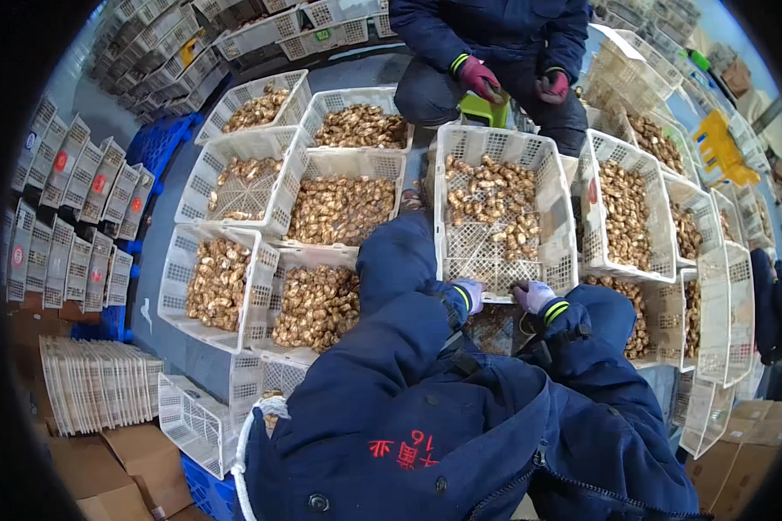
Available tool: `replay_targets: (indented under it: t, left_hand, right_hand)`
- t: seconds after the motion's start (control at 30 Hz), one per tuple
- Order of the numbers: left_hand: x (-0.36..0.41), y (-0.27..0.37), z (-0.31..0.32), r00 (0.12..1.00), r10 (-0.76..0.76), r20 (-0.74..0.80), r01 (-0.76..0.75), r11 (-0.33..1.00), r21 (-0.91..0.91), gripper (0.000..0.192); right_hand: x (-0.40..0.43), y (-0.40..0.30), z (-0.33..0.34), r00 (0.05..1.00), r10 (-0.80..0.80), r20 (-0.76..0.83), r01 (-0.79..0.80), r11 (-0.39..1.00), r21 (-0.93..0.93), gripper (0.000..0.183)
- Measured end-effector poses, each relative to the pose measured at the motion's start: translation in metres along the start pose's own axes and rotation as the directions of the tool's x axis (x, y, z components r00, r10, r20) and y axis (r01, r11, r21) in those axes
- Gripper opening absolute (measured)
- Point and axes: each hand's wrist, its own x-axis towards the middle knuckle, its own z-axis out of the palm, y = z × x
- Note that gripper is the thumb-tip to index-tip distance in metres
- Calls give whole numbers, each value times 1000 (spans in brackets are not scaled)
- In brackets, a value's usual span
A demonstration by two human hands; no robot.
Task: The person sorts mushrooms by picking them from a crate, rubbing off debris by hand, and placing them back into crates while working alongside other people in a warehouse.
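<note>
In front of me a white perforated plastic crate [453,257] holds loose brown mushrooms [495,192], mostly towards its far side. The bare grid floor shows at the near end. My left hand [474,295], in a pale glove, is at the crate's near rim, left of its middle. A short way to the right, my right hand [533,296], gloved alike, is at the same rim with its fingers bent. The fingertips of both hands are too small and partly hidden to tell whether they grip the rim or anything else.
Opposite me sits a person [489,39] in dark blue workwear and red gloves. More white crates of mushrooms stand on the left [212,280] and on the right [629,215]. Stacked crates [85,176], blue pallets [159,146] and cardboard boxes [140,465] line the left side.
</note>
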Motion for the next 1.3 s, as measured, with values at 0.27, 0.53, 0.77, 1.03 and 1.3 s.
replay_targets:
  t: [0.27,0.53,0.77,1.03,1.3]
  left_hand:
    - [-8,10,-11,998,-8,59,9,1000,-7,41]
    - [-12,12,-18,995,34,91,-32,999,-22,42]
    - [-7,5,-11,995,33,93,-30,999,-32,43]
    - [-10,10,-18,993,33,117,-30,999,-32,45]
    - [-9,5,-14,995,40,93,-35,998,-59,46]
  right_hand:
    - [12,16,15,1000,12,5,-11,999,-53,29]
    - [18,29,24,999,32,-29,-34,997,-70,32]
    - [19,23,24,998,55,-14,-56,995,-86,33]
    - [11,21,19,998,18,-58,-17,1000,7,31]
    - [14,19,20,996,-10,-83,7,999,-36,30]
